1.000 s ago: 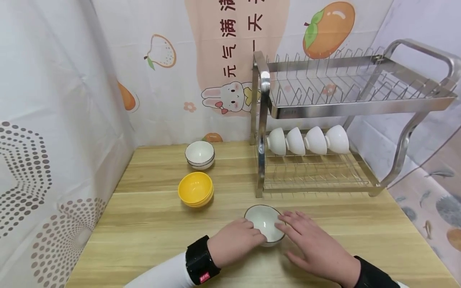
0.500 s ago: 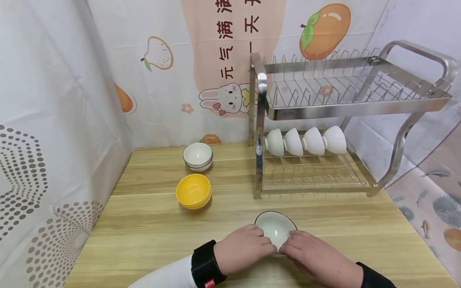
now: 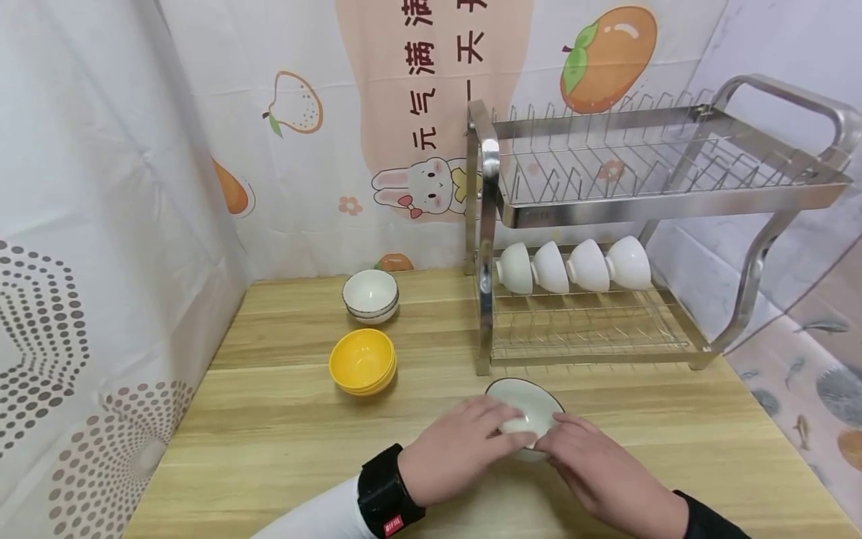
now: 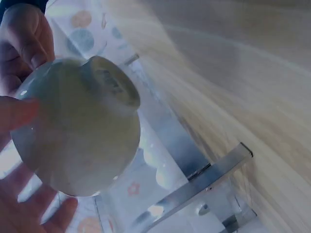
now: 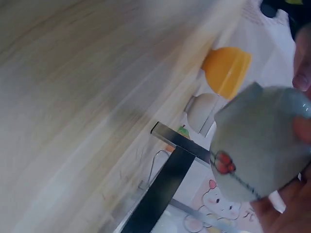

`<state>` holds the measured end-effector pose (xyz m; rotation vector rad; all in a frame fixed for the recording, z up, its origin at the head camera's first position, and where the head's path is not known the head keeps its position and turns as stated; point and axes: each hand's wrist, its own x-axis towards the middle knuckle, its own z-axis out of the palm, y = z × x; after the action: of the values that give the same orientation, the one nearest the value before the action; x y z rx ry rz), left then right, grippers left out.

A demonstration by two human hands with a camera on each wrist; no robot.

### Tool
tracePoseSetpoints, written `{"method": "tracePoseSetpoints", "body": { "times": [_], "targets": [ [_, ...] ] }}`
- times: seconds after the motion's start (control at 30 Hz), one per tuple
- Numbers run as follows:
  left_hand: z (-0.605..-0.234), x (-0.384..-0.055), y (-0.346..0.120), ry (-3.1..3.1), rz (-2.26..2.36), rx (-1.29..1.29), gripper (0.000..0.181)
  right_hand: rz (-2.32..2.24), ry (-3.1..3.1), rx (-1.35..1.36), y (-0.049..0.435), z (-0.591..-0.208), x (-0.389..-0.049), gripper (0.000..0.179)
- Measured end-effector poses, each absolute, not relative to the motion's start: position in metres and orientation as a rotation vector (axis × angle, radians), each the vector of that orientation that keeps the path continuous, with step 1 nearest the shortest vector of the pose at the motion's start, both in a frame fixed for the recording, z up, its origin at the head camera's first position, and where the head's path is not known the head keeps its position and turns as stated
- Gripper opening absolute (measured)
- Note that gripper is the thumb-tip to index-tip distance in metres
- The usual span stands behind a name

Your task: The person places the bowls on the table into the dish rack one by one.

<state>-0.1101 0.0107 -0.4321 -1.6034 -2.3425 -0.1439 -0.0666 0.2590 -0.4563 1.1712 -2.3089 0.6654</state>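
A white bowl (image 3: 525, 397) with a dark rim is held between both hands, tipped. My left hand (image 3: 454, 453) holds its near-left rim, with the fingers over the inside and the thumb (image 4: 19, 115) on the outer wall. At the near-right rim, my right hand (image 3: 602, 468) pinches the bowl, its thumb outside. The left wrist view shows the bowl's foot ring (image 4: 115, 85) off the tabletop. A red motif (image 5: 224, 162) on the outer wall appears in the right wrist view.
Nested yellow bowls (image 3: 362, 363) and nested white bowls (image 3: 370, 293) stand at the left back. A two-tier metal dish rack (image 3: 485, 299) occupies the right back, with several white bowls (image 3: 588, 266) on edge on its lower tier. The wooden table (image 3: 269, 427) lies beneath.
The bowl has shifted right and tipped. My right hand has gone from spread fingers to pinching the rim. My left hand's fingers have spread further over the bowl's inside.
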Motion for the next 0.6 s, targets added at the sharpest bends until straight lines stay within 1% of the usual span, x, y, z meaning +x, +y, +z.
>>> {"method": "tracePoseSetpoints", "body": {
  "times": [0.03,0.1,0.13,0.17,0.3,0.37,0.47,0.53,0.6],
  "targets": [
    [-0.432,-0.111,0.01,-2.339,-0.2,-1.559,0.046,0.694,-2.318,1.11,0.26,-0.456,-0.067,0.03],
    [-0.433,-0.113,0.01,-2.33,-0.286,-1.471,0.055,0.766,-2.37,0.939,0.262,-0.452,-0.067,0.018],
    [-0.434,-0.114,0.01,-2.325,-0.313,-1.436,0.058,0.811,-2.41,0.829,0.262,-0.45,-0.068,0.014],
    [-0.435,-0.115,0.01,-2.319,-0.323,-1.406,0.059,0.865,-2.463,0.706,0.263,-0.446,-0.069,0.014],
    [-0.441,-0.119,0.011,-2.316,-0.297,-1.372,0.063,1.284,-2.616,0.266,0.269,-0.429,-0.09,0.032],
    [-0.446,-0.122,0.014,-2.327,-0.273,-1.387,0.064,1.56,-2.592,0.127,0.272,-0.422,-0.108,0.041],
    [-0.451,-0.125,0.019,-2.342,-0.195,-1.409,0.065,1.903,-2.442,0.08,0.273,-0.418,-0.141,0.051],
    [-0.454,-0.126,0.023,-2.357,-0.169,-1.438,0.066,2.093,-2.303,0.113,0.27,-0.419,-0.162,0.052],
    [-0.456,-0.127,0.027,-2.366,-0.139,-1.463,0.066,2.211,-2.201,0.154,0.267,-0.421,-0.182,0.049]
  ]
}}
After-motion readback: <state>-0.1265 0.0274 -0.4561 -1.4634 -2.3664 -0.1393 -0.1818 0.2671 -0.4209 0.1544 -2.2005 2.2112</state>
